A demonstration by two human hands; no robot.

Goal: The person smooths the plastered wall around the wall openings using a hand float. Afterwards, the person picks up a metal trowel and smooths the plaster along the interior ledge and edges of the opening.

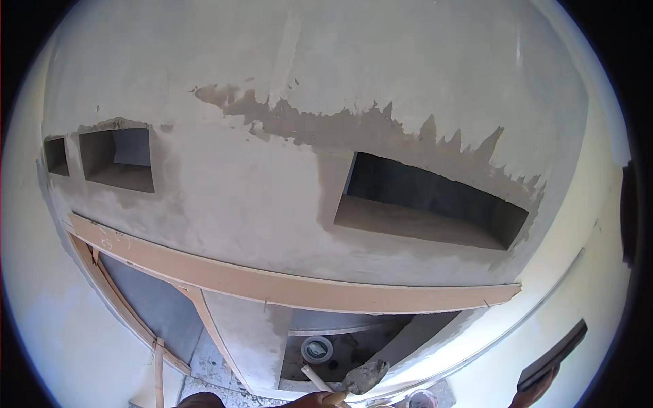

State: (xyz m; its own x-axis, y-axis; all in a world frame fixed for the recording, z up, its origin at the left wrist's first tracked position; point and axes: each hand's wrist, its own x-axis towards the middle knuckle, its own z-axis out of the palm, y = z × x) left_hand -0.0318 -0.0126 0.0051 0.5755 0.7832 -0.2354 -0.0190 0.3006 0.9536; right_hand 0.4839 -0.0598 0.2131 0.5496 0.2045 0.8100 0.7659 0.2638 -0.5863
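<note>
At the bottom middle, my left hand is closed on the handle of a pointed trowel, its blade smeared with grey mortar. At the lower right, my right hand grips a flat rectangular plastering trowel, tilted up beside the pale side wall. Both hands are partly cut off by the lower edge. Ahead stands a grey plastered wall, with a darker, damp-looking ragged patch above and around a wide rectangular opening. Neither trowel touches this wall.
Two smaller openings, one a square niche, are at the left. A long brownish board crosses the wall above a doorway frame and a lower opening. Below are a white round object, a pale pole and a bucket.
</note>
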